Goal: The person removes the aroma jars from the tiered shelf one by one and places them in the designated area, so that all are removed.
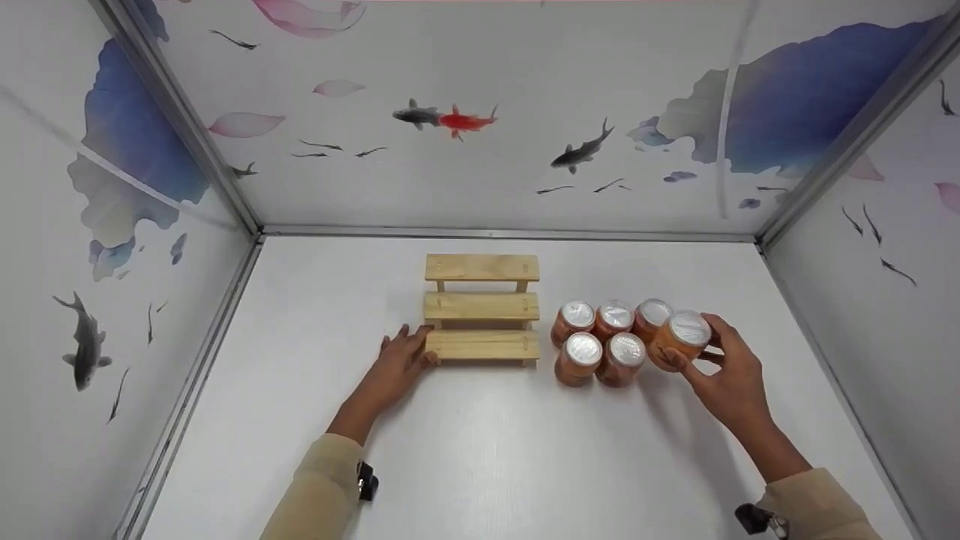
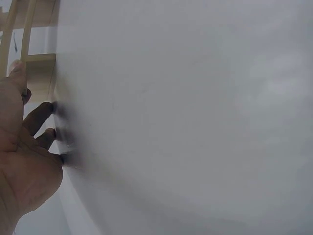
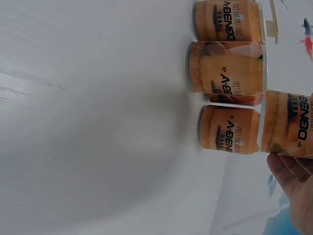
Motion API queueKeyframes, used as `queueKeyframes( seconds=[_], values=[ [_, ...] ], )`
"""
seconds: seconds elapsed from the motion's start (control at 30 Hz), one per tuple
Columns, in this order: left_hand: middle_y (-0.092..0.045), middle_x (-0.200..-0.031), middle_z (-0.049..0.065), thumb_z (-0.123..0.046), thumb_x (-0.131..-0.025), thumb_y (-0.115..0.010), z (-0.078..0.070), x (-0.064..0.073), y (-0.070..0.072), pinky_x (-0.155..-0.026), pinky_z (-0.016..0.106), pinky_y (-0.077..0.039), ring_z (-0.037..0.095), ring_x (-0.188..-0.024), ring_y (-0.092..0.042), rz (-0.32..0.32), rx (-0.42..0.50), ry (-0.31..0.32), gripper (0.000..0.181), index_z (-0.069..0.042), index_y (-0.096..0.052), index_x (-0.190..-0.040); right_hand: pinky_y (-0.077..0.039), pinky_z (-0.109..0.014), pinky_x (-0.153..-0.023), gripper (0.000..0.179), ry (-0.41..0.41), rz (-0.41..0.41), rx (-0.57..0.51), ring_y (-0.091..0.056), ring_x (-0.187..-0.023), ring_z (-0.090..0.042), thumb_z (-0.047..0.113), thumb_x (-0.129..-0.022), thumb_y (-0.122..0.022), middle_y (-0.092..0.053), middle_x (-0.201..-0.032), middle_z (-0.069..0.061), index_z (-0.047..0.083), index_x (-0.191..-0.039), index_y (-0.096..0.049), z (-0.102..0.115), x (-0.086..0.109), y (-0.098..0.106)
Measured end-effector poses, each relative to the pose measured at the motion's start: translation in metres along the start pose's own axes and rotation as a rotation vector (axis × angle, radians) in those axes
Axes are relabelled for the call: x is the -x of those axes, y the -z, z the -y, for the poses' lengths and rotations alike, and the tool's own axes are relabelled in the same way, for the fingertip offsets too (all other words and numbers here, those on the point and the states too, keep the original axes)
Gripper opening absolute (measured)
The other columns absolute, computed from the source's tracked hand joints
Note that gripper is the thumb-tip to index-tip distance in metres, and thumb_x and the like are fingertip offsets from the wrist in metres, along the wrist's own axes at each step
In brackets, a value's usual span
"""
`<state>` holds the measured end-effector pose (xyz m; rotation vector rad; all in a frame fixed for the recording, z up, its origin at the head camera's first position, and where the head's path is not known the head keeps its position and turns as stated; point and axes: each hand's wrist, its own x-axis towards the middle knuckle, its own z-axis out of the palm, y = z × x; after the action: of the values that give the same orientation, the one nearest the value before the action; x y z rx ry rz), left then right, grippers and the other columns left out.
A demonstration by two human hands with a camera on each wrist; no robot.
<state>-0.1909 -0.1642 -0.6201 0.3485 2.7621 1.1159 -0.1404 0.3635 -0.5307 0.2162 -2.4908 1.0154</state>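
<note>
In the head view, my right hand (image 1: 731, 375) grips an orange can with a silver top (image 1: 679, 339), thumb on its near side. The right wrist view shows this can (image 3: 287, 125) raised above the tabletop and the other cans. Several matching orange cans (image 1: 579, 360) stand upright just left of it, grouped in two rows. A three-step wooden rack (image 1: 482, 345) stands left of the cans. My left hand (image 1: 396, 367) rests at the left end of its lowest step, thumb at the front corner. In the left wrist view the other fingers (image 2: 43, 117) reach down to the table.
A white tabletop (image 1: 480, 457) carries everything. White panels with painted fish and petals enclose it at the back (image 1: 480, 187), left (image 1: 45, 247) and right (image 1: 885, 247), with metal strips along the edges.
</note>
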Motion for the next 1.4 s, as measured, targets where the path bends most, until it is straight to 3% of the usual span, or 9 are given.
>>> queueKeyframes(
  seconds=[0.2, 0.4, 0.53, 0.63, 0.7, 1.03, 1.4],
  values=[
    [-0.045, -0.175, 0.015, -0.053, -0.114, -0.054, -0.001, 0.001, 0.0, -0.139, 0.07, -0.008, 0.045, -0.171, -0.022, 0.0, -0.011, 0.005, 0.066, -0.021, -0.042, -0.171, -0.05, 0.002, -0.088, 0.076, -0.03, 0.018, 0.009, -0.056, -0.113, 0.013, 0.013, -0.088, -0.097, -0.07, -0.133, -0.018, 0.0, -0.152, -0.058, -0.012, 0.008, -0.008],
    [-0.044, -0.175, 0.014, -0.052, -0.115, -0.053, -0.002, 0.002, 0.001, -0.14, 0.068, -0.008, 0.044, -0.171, -0.021, -0.001, 0.005, 0.003, 0.066, -0.02, -0.04, -0.172, -0.051, 0.0, -0.088, 0.077, -0.094, 0.089, 0.015, -0.07, -0.119, -0.028, 0.014, -0.091, -0.095, -0.067, -0.141, -0.022, -0.002, -0.154, -0.053, -0.022, 0.017, -0.017],
    [-0.044, -0.176, 0.014, -0.054, -0.115, -0.052, -0.001, 0.003, 0.0, -0.14, 0.067, -0.008, 0.043, -0.172, -0.021, 0.005, 0.004, 0.016, 0.068, -0.021, -0.039, -0.173, -0.067, -0.026, -0.093, 0.078, -0.131, 0.136, 0.007, -0.07, -0.124, -0.045, 0.015, -0.092, -0.094, -0.064, -0.145, -0.023, -0.002, -0.155, -0.051, -0.026, 0.021, -0.021],
    [-0.044, -0.176, 0.013, -0.056, -0.114, -0.053, 0.001, 0.002, -0.001, -0.141, 0.066, -0.007, 0.042, -0.172, -0.021, 0.008, 0.001, 0.027, 0.069, -0.022, -0.039, -0.173, -0.066, -0.05, -0.095, 0.077, -0.148, 0.156, 0.006, -0.07, -0.126, -0.046, 0.014, -0.093, -0.093, -0.063, -0.146, -0.024, -0.002, -0.155, -0.05, -0.028, 0.022, -0.024],
    [-0.045, -0.175, 0.012, -0.056, -0.113, -0.053, 0.001, 0.001, -0.001, -0.141, 0.065, -0.007, 0.042, -0.172, -0.021, 0.01, -0.004, 0.031, 0.069, -0.023, -0.04, -0.173, -0.065, -0.055, -0.096, 0.076, -0.155, 0.163, 0.006, -0.069, -0.127, -0.048, 0.012, -0.094, -0.092, -0.062, -0.146, -0.025, -0.003, -0.155, -0.049, -0.03, 0.022, -0.027],
    [-0.045, -0.176, 0.01, -0.059, -0.112, -0.053, 0.001, -0.001, 0.0, -0.141, 0.065, -0.008, 0.041, -0.172, -0.021, 0.015, -0.03, 0.027, 0.069, -0.026, -0.041, -0.172, -0.063, -0.056, -0.1, 0.074, -0.199, 0.193, -0.008, -0.067, -0.13, -0.05, 0.014, -0.097, -0.089, -0.06, -0.149, -0.027, -0.002, -0.156, -0.047, -0.037, 0.023, -0.034],
    [-0.044, -0.175, 0.016, -0.053, -0.114, -0.053, 0.0, 0.0, 0.001, -0.14, 0.069, -0.008, 0.044, -0.171, -0.022, 0.008, -0.011, 0.0, 0.066, -0.019, -0.042, -0.17, -0.062, -0.059, -0.102, 0.078, -0.229, 0.187, -0.029, -0.066, -0.132, -0.049, 0.019, -0.096, -0.09, -0.058, -0.151, -0.026, -0.001, -0.156, -0.045, -0.036, 0.025, -0.037]
  ],
)
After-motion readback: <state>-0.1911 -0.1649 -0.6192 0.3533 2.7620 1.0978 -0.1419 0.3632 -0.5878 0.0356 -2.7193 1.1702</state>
